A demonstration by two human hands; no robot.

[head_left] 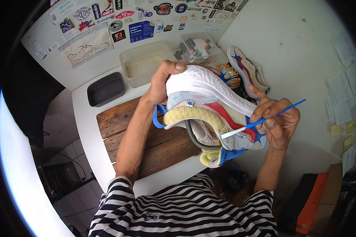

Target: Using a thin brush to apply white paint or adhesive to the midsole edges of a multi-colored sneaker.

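Observation:
A sneaker with a white sole, yellow collar, and red and blue side panels is held up on its side above the table. My left hand is closed around its heel end, thumb on the white sole. A blue heel loop hangs near my left wrist. A coiled spring tube sticks out of the shoe opening. My right hand pinches a blue-handled paintbrush, its fingers also against the toe end. The brush's pale flat tip lies over the shoe's side by the opening; whether it touches cannot be made out.
Beneath the shoe lies a dark wooden board set on the white table. Behind it stand a black tray, a clear plastic tub, a bin of small bottles, a bunch of brushes and a similar sneaker. Walls rise behind and right.

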